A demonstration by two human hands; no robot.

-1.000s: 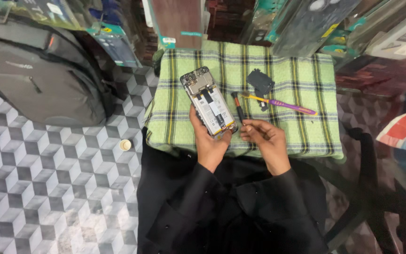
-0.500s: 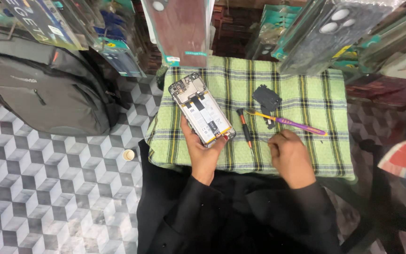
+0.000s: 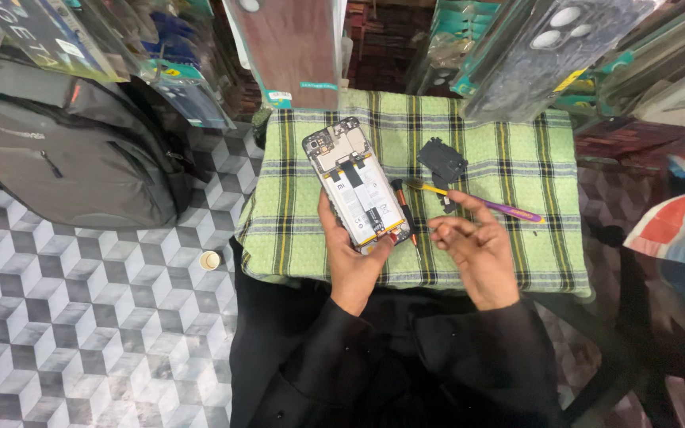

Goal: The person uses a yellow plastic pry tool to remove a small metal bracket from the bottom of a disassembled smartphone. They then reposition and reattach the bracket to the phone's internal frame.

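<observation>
My left hand [image 3: 352,261] grips the lower end of an opened phone [image 3: 354,184] with its back cover off, so the battery and circuit board show. It holds the phone tilted over a green checked cloth [image 3: 509,150]. My right hand [image 3: 477,250] hovers palm up just right of the phone, fingers loosely curled and apart, with nothing visible in it. Its forefinger reaches toward a thin yellow and purple tool [image 3: 489,206] lying on the cloth. A black and orange screwdriver [image 3: 403,208] lies between the two hands. A black plastic cover piece [image 3: 441,161] rests further back.
A grey backpack [image 3: 65,154] stands on the patterned tile floor [image 3: 81,317] to the left, with a small round cap [image 3: 210,260] near the cloth's edge. Packaged phone covers [image 3: 295,47] hang along the back. A colourful bag [image 3: 679,226] sits at the right.
My right hand has laid the screwdriver on the cloth and now turns palm up beside the purple tool. My left hand still holds the phone.
</observation>
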